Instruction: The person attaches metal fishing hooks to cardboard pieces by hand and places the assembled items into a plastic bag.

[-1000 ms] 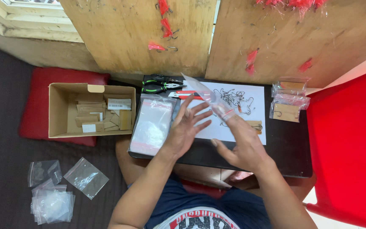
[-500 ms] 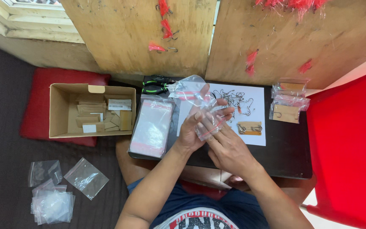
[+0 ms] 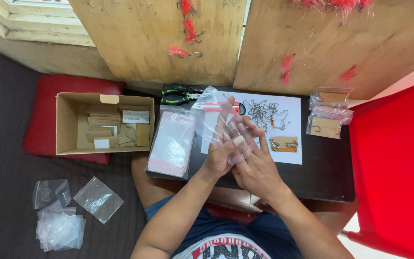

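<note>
While both hands, left hand (image 3: 219, 160) and right hand (image 3: 255, 168), pinch one clear bag (image 3: 216, 120) open above the black tray (image 3: 327, 172), loose hooks (image 3: 264, 112) lie on white paper (image 3: 291, 158) beside it.

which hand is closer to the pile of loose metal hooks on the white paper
Right. The right hand sits just below the hooks, fingertips near them; the left hand is farther left, behind the clear bag.

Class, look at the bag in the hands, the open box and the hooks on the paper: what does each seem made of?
Bag: thin clear plastic, glossy, see-through. Box: brown cardboard, matte, with folded flaps. Hooks: probably metal wire, thin, grey and curved.
</note>
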